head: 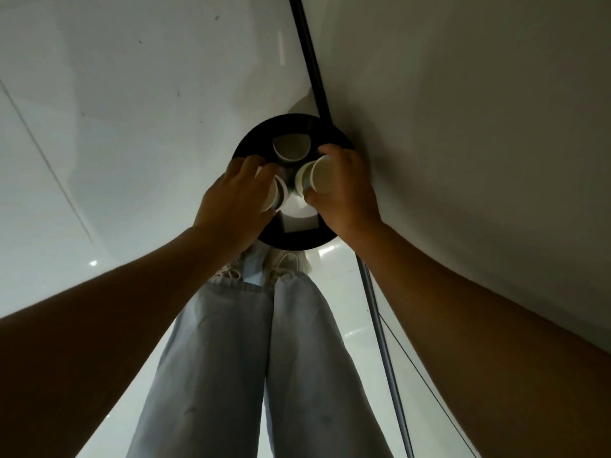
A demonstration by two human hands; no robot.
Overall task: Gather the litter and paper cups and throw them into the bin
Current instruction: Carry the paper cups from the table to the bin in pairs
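Observation:
A round black bin (294, 241) stands on the floor against the wall, right in front of my feet. Over its mouth, my left hand (231, 196) grips a white paper cup (276, 195) lying on its side. My right hand (344, 190) grips another white paper cup (314, 178), also tipped sideways, open end toward the left. A third paper cup (291, 147) sits inside the bin at its far side, mouth up. White paper (299, 219) lies at the bin's bottom near me.
A pale wall (479, 127) rises on the right, with a dark skirting strip (310, 54) running along its base. Glossy white floor tiles (132, 110) spread to the left. My jeans (231, 358) and pale shoes (287, 262) are just below the bin.

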